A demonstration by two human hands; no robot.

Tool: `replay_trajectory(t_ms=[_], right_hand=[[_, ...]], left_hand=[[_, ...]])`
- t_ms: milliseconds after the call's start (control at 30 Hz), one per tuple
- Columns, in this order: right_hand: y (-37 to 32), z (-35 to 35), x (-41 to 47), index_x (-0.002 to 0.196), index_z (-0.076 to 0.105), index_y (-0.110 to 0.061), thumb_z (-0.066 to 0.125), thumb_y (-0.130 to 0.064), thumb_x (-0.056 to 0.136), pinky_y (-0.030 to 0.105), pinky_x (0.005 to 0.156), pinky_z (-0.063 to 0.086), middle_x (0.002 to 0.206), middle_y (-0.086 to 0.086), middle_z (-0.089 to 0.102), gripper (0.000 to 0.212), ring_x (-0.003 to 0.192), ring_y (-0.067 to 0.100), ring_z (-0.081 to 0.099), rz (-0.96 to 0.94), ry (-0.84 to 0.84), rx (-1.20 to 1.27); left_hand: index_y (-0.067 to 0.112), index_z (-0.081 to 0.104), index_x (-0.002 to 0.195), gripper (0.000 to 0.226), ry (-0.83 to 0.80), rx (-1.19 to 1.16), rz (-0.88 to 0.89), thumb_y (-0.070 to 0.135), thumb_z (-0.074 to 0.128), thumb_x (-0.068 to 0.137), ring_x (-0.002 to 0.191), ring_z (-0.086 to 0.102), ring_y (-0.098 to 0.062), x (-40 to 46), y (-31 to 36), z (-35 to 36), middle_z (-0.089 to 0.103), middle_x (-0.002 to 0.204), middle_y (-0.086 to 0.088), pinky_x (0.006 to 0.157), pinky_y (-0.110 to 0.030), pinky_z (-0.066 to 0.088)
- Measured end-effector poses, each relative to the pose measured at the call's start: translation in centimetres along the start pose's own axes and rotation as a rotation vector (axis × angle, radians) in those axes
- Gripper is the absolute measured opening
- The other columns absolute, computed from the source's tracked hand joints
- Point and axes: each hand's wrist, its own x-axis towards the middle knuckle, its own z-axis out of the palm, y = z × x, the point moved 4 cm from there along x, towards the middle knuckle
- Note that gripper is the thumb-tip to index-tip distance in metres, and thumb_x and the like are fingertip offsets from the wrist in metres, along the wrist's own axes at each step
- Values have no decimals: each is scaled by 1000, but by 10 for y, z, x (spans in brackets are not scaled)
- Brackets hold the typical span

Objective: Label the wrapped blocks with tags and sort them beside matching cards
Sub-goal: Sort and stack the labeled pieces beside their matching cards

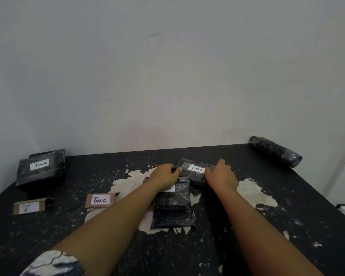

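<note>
- The left hand (pixel 164 173) and right hand (pixel 220 173) each grip one end of a black wrapped block (pixel 195 172), fingers curled round it; its white tag (pixel 196 168) reads "TIM C".
- The block sits mid-tabletop (pixel 267 226), above a near stack of wrapped blocks (pixel 173 210), right of the "TIM C" card (pixel 100 200).
- Far left, a "TIM B" block (pixel 40 168) lies beyond its card (pixel 29 207).

A bare, makeshift workroom or storeroom rather than a home: a blank, scuffed grey wall (pixel 167 66) fills the upper frame, and below it stands a black desk (pixel 267 226) with badly peeling paint showing pale patches.
</note>
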Motion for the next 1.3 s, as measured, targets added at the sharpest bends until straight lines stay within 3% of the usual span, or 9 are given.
replay_trajectory(t_ms=[67,233,300,533,667,867,967,1100,1300], right_hand=[[0,-2,2,149,44,-7,55,-44,110,44,79,47,145,22,56,55,125,43,64,-4,4,30],[-14,-12,1,154,43,-7,53,-43,111,48,86,54,150,21,51,57,125,45,65,-87,74,107],[-24,-14,0,157,42,-9,54,-42,111,49,89,56,151,20,49,58,124,45,65,-137,95,146],[-75,-8,-11,164,38,-14,57,-40,109,50,95,58,157,15,48,64,126,41,65,-290,135,280],[-114,9,-22,165,36,-13,57,-39,109,51,97,58,157,14,48,65,125,41,65,-354,123,319],[-176,43,-41,169,33,-11,57,-39,109,47,101,57,158,13,45,70,129,38,64,-445,78,340],[-205,61,-48,171,29,-11,59,-40,109,47,106,55,161,13,43,75,134,37,61,-487,42,343],[-240,88,-54,172,28,-12,62,-39,107,46,110,54,161,12,45,78,136,34,60,-531,0,364],[-286,126,-49,168,35,-13,69,-36,103,48,112,56,153,11,53,76,134,32,61,-562,-46,393]], left_hand=[[12,71,119,54,31,-31,0,60,49,109,94,70,-30,-3,4,-2,75,103,-10,90,-50,61],[11,66,136,50,141,-106,40,52,53,110,98,68,-26,-7,12,-18,74,117,-10,85,-38,56],[12,66,138,50,189,-149,46,51,55,110,103,68,-25,-10,9,-28,74,121,-8,91,-41,59],[18,70,127,34,338,-228,18,45,61,107,100,70,-23,-25,-20,-75,76,113,-1,89,-42,60],[21,68,121,26,402,-281,-25,42,64,106,87,74,-20,-35,-51,-98,76,104,4,84,-45,63],[22,67,122,24,463,-349,-95,39,67,104,92,74,-19,-49,-109,-129,73,107,6,79,-46,67],[21,67,125,27,482,-311,-132,40,66,105,99,72,-18,-53,-140,-144,74,115,3,89,-43,64],[21,68,129,30,512,-293,-161,39,66,105,104,64,-12,-54,-180,-159,73,124,3,88,-31,52],[23,64,141,40,535,-313,-178,36,68,104,120,66,-16,-42,-230,-172,70,135,2,98,-33,53]])
